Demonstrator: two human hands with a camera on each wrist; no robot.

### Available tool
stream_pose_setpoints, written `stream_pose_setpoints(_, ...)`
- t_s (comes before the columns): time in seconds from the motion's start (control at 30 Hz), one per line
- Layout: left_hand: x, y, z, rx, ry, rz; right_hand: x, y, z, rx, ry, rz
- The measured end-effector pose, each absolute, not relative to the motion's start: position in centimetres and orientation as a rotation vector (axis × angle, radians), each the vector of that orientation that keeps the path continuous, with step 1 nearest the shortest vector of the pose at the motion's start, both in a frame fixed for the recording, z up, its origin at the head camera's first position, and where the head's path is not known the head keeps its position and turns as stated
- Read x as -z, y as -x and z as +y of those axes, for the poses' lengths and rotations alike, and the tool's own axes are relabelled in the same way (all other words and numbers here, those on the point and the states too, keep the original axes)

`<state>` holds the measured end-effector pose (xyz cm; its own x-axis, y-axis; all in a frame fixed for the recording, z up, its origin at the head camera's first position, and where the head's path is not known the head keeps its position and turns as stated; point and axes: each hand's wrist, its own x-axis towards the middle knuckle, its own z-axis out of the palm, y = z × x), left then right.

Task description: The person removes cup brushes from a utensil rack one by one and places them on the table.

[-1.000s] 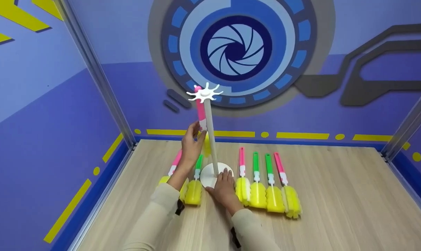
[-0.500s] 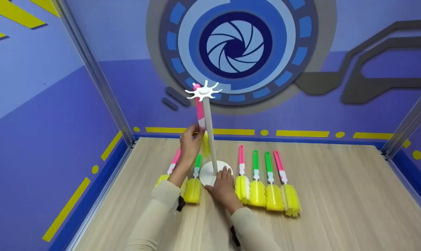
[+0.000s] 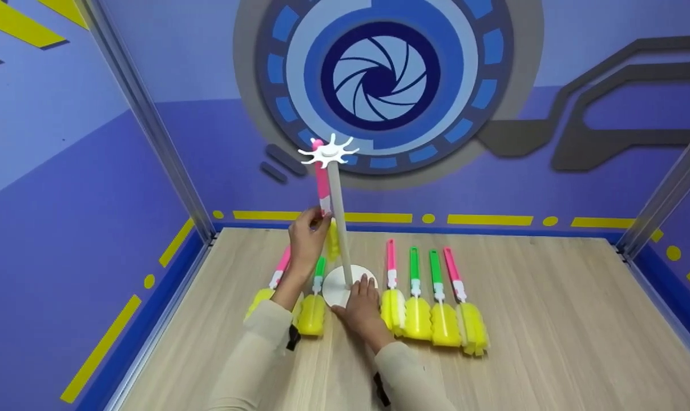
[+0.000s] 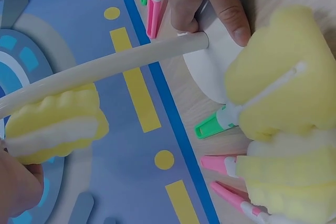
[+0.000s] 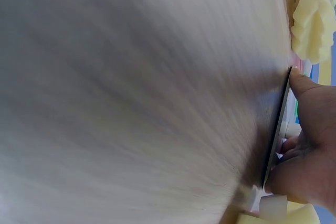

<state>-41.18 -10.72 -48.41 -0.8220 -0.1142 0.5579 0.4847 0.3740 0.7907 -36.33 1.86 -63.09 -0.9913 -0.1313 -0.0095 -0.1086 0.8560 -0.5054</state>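
My left hand (image 3: 309, 240) pinches a bottle brush (image 3: 323, 185) around the lower, white part of its pink handle. The brush hangs beside the pole of a white stand (image 3: 339, 222), its handle top among the hooks of the star-shaped rack (image 3: 329, 153). Its yellow sponge head (image 4: 58, 121) points down along the pole in the left wrist view. My right hand (image 3: 364, 311) rests on the round white base (image 3: 336, 288), fingers lying over it beside the pole foot. The right wrist view has the dark edge of the base (image 5: 278, 124) under that hand.
Right of the base lie several bottle brushes (image 3: 418, 317) with pink and green handles. Left of it are a green-handled brush (image 3: 312, 314) and pink-handled ones (image 3: 262, 299), partly behind my left forearm. A patterned wall (image 3: 493, 188) stands behind the wooden table (image 3: 550, 319).
The head view has shifted slightly. My left hand sits a little lower on the hanging brush than before; my right hand stays on the base.
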Motion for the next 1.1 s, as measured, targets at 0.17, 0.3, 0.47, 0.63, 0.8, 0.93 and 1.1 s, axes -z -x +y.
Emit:
stream_pose_setpoints(0.17, 48.3, 41.1, -11.0, 1.409, 0.345, -2.071, 63.1, 36.3, 1.8, 0.816, 0.190, 2.976)
stream_pose_setpoints(0.3, 48.3, 40.9, -11.2, 1.339, 0.372, -2.048, 63.1, 36.3, 1.9, 0.839, 0.186, 2.965)
stream_pose_setpoints(0.47, 48.3, 40.3, -11.4, 1.290, 0.392, -2.070, 63.2, 36.2, 1.8, 0.788, 0.218, 2.997)
stream_pose_setpoints(0.63, 48.2, 39.6, -11.8, 1.295, 0.395, -2.102, 63.3, 36.2, 1.7, 0.761, 0.225, 3.001)
stream_pose_setpoints(0.8, 48.2, 39.4, -12.1, 1.278, 0.394, -2.096, 63.3, 36.2, 1.6, 0.787, 0.223, 3.002)
stream_pose_setpoints(0.93, 48.1, 39.4, -12.1, 1.275, 0.388, -2.079, 63.2, 36.2, 1.7, 0.813, 0.220, 2.987)
stream_pose_setpoints(1.1, 47.8, 39.2, -11.8, 1.303, 0.391, -2.075, 63.0, 36.2, 1.8, 0.794, 0.217, 3.003)
